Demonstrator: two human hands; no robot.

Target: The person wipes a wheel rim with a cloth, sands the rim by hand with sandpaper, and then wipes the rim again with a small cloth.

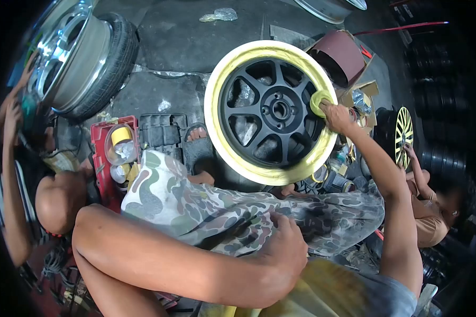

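Observation:
My right hand (337, 117) is closed on a round yellow thing that looks like a roll of masking tape (318, 103), pressed to the right side of a wheel rim (280, 110). The rim has dark grey spokes, and its broad outer lip is covered in yellow masking tape (225, 150). It is propped in front of my legs, face toward me. My left hand (288, 248) lies by my thigh on the camouflage-patterned shorts, apart from the rim. Its fingers are loosely bent and partly turned away, with nothing visible in them.
At left, a person's hands (16, 113) are beside a shiny wheel with a tyre (98, 63). A red tray (98, 140) holds a tub with tape. At right, another person's hand (409, 150) touches a yellow-spoked wheel (404, 129). A maroon curved sheet (339, 58) stands behind the rim.

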